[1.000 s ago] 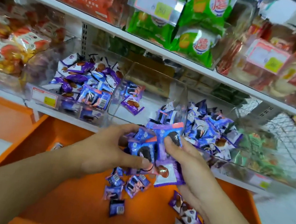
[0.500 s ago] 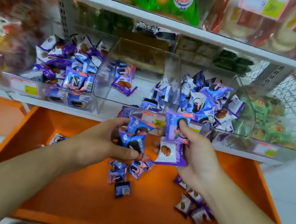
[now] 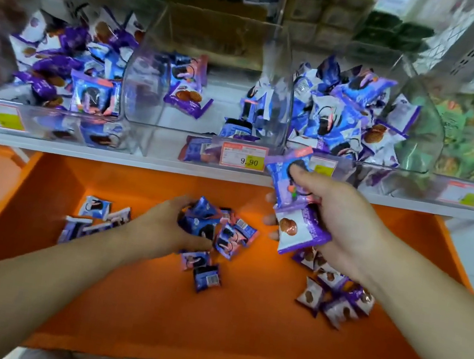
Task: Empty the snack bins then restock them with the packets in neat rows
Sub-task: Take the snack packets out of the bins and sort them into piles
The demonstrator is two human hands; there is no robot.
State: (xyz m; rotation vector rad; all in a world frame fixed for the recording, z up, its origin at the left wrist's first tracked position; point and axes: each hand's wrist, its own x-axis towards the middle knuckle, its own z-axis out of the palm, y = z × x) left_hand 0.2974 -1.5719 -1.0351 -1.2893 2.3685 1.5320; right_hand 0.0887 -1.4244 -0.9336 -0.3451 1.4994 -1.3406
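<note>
Blue packets (image 3: 215, 228) are gripped by the left hand (image 3: 166, 227) at the centre of the orange shelf (image 3: 206, 323); two packets (image 3: 294, 204) are pinched in the right hand (image 3: 331, 222) near its back edge. Sorting by flavour is best kept strict.

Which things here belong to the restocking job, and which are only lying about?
Job: middle bin; blue packets under left hand; two packets in right hand; orange tray.

Lying about: green snacks; price tag.

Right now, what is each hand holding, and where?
Right hand pinches two packets by their right edges; left hand grips blue packets from their left.
</note>
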